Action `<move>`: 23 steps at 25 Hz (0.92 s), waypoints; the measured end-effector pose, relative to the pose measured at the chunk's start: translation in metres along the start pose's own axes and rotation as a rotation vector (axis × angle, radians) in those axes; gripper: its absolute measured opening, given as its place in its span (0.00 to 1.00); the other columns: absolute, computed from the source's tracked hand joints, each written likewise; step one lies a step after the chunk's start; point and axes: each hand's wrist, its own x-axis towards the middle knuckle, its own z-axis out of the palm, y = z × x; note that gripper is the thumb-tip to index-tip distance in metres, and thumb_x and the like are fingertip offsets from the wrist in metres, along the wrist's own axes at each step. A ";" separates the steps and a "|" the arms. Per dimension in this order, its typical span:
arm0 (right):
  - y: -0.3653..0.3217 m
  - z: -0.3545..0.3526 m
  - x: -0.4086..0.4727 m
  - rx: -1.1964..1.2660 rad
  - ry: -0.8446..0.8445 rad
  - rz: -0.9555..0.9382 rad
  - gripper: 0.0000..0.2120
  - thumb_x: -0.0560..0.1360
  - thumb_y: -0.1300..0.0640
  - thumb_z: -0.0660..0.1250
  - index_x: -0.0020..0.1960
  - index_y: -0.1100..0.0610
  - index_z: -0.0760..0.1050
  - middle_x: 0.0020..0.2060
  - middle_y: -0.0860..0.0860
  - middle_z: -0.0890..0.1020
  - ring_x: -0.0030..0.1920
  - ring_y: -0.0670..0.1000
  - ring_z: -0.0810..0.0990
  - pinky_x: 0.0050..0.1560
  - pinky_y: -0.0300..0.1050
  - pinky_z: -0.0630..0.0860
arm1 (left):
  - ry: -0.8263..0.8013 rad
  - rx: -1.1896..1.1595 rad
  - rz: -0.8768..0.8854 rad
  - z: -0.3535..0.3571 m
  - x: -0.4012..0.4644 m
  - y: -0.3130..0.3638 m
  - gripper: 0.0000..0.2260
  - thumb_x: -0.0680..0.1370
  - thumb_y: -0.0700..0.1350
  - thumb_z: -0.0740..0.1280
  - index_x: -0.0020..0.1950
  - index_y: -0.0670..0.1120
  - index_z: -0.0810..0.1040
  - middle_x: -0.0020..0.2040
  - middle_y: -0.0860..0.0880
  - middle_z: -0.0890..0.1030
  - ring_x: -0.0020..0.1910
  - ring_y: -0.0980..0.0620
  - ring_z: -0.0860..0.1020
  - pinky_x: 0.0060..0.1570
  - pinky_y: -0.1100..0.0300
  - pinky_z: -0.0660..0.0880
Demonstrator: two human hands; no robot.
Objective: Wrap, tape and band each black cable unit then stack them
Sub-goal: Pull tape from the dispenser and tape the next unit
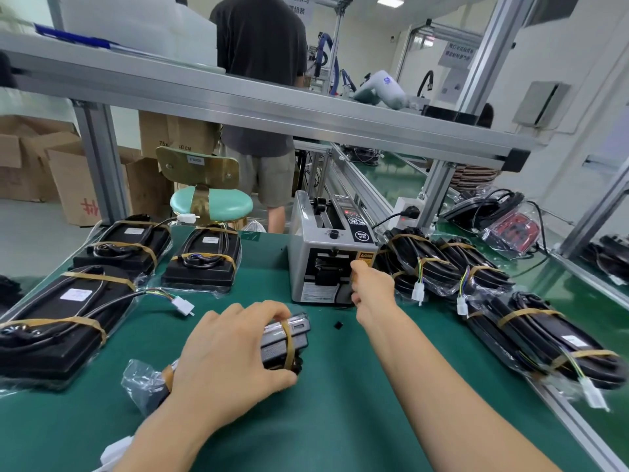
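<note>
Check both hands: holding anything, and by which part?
Left hand grips the wrapped cable unit across its middle, beside the rubber band. Right hand is at the tape dispenser outlet; any tape held cannot be told.

a brown cardboard box (177, 134) behind the bench reads "75x" and "0 cm"; other labels and signs are too blurred.

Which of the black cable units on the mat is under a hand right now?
The small unit at the centre front, gripped by the left hand; all other units lie untouched at the sides.
</note>
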 end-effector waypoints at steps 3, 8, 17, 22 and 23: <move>0.004 -0.004 -0.003 -0.043 -0.041 -0.011 0.15 0.75 0.60 0.66 0.33 0.54 0.65 0.30 0.49 0.66 0.29 0.48 0.60 0.30 0.39 0.58 | -0.010 0.013 -0.005 0.001 0.000 0.001 0.26 0.49 0.50 0.81 0.44 0.59 0.78 0.27 0.66 0.58 0.29 0.69 0.59 0.31 0.72 0.52; 0.010 0.016 0.003 -0.136 0.072 -0.139 0.05 0.74 0.56 0.71 0.41 0.55 0.78 0.35 0.48 0.78 0.38 0.50 0.75 0.45 0.44 0.71 | 0.023 0.026 0.012 0.005 0.001 0.003 0.28 0.45 0.51 0.81 0.41 0.61 0.77 0.26 0.66 0.57 0.27 0.69 0.58 0.31 0.74 0.51; 0.008 0.036 0.019 -0.106 0.184 -0.026 0.11 0.68 0.61 0.74 0.35 0.57 0.72 0.34 0.53 0.77 0.32 0.54 0.74 0.36 0.45 0.75 | 0.045 0.043 0.041 0.005 0.002 0.000 0.29 0.42 0.53 0.81 0.41 0.60 0.77 0.28 0.66 0.54 0.27 0.69 0.54 0.32 0.76 0.50; 0.004 0.012 -0.021 0.096 -0.092 0.084 0.12 0.74 0.60 0.68 0.36 0.55 0.67 0.27 0.48 0.67 0.25 0.46 0.62 0.23 0.36 0.59 | 0.103 0.057 0.048 0.005 0.001 -0.001 0.27 0.46 0.55 0.82 0.42 0.59 0.79 0.29 0.67 0.53 0.26 0.66 0.55 0.34 0.76 0.51; 0.007 0.001 -0.034 0.104 -0.186 0.074 0.11 0.75 0.59 0.67 0.36 0.54 0.69 0.26 0.47 0.68 0.26 0.45 0.63 0.26 0.36 0.60 | 0.129 0.053 0.030 0.006 0.001 -0.001 0.26 0.47 0.54 0.82 0.42 0.58 0.80 0.29 0.67 0.53 0.25 0.63 0.57 0.33 0.76 0.51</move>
